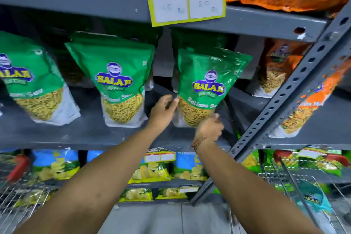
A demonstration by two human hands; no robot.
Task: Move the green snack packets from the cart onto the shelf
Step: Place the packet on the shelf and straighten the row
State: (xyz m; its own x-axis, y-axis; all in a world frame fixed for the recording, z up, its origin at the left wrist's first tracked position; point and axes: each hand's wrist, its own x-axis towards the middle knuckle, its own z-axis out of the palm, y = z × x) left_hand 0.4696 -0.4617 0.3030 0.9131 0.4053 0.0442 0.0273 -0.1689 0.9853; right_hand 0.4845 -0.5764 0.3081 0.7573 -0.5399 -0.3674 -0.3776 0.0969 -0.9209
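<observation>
My left fingers (171,101) pinch the green packet's (207,83) lower edge while my right fingers (215,117) cup its base, steadying it upright on the shelf (85,133), beside its matching neighbour (117,81).

Both bare arms reach forward and up. The left hand (164,110) is cupped, thumb and fingers pinched together. The right hand (210,129) is curled, fingers pointing up, with a thread bracelet (199,142) around its wrist.
</observation>
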